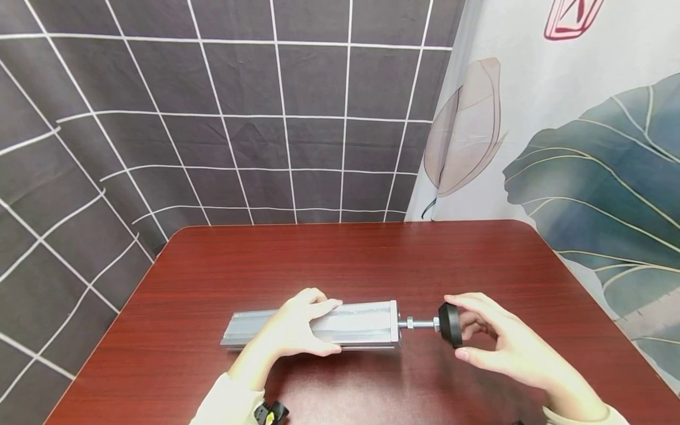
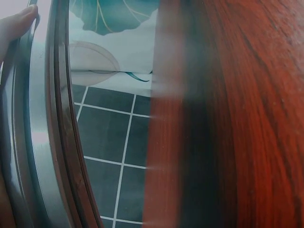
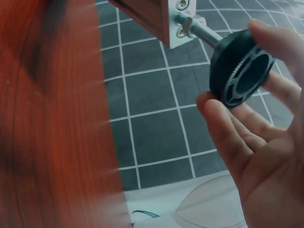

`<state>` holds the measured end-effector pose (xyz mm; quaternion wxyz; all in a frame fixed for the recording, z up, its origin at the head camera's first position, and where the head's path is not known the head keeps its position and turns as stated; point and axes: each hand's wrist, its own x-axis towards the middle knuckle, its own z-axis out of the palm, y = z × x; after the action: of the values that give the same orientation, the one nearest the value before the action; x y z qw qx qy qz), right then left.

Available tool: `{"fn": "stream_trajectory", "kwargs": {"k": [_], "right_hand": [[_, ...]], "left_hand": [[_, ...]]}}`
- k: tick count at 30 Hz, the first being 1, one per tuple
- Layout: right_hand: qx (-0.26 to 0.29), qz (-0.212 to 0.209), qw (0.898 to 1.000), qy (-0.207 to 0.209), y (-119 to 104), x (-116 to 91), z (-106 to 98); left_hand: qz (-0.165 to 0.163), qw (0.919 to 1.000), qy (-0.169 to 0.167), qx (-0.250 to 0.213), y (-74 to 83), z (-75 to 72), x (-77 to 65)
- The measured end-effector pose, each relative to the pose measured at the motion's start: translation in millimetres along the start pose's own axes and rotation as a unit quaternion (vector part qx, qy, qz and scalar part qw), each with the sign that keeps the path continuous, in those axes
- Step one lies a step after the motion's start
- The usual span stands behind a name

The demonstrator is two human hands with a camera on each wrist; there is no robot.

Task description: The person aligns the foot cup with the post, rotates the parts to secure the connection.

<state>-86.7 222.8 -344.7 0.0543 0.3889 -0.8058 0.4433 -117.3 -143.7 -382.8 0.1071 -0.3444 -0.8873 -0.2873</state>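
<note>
A length of silver aluminium profile (image 1: 366,321) lies crosswise over the table, its grooved side close up in the left wrist view. My left hand (image 1: 294,327) grips it around the middle, thumb on the near side and fingers over the far side. From the end plate (image 1: 395,321) at its right end a threaded rod (image 1: 423,324) with nuts sticks out. On the rod's tip sits a round black levelling foot (image 1: 450,324), which my right hand (image 1: 502,339) pinches at its rim. The right wrist view shows the foot's ribbed, hollow underside (image 3: 251,73) between fingertips and thumb.
The reddish-brown wooden table (image 1: 340,260) has rounded far corners. Behind it hangs a dark grey curtain (image 1: 313,141) with a white grid, and at the right a white curtain (image 1: 531,35) with leaf prints. A small black device (image 1: 271,413) is strapped at the left wrist.
</note>
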Motion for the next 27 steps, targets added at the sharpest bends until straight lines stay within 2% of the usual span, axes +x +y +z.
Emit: {"fn": "stream_trajectory", "kwargs": {"k": [7, 9, 14, 17, 22, 23, 25, 27], "right_hand": [[-0.042, 0.085, 0.994, 0.050, -4.9, 2.5, 5.2], [-0.036, 0.091, 0.994, 0.051, -6.0, 3.8, 5.4], [-0.023, 0.078, 0.996, 0.038, -5.9, 4.9, 1.9], [-0.032, 0.067, 0.997, 0.023, -4.6, 2.7, -1.8], [-0.049, -0.034, 0.998, 0.006, 1.1, -0.3, -5.4], [-0.056, -0.043, 0.997, 0.004, 1.6, -0.6, -5.6], [-0.055, -0.042, 0.998, -0.002, 1.6, -1.0, -5.6], [-0.045, -0.021, 0.999, -0.012, 0.0, -1.3, -5.3]], "left_hand": [[0.001, 1.0000, 0.000, -0.001, -0.7, 1.6, 0.1], [0.001, 1.0000, 0.001, 0.000, -0.5, 1.5, 0.1], [0.006, 1.0000, 0.001, -0.001, -0.6, 1.3, 0.6], [0.007, 1.0000, 0.000, 0.001, -0.8, 1.1, 1.1], [0.018, 0.9998, 0.012, 0.002, -2.1, 1.9, 1.4], [0.021, 0.9997, 0.015, 0.002, -2.4, 2.0, 1.3], [0.024, 0.9995, 0.018, 0.000, -2.7, 2.1, 1.1], [0.027, 0.9994, 0.019, -0.002, -2.9, 2.3, 1.1]]}}
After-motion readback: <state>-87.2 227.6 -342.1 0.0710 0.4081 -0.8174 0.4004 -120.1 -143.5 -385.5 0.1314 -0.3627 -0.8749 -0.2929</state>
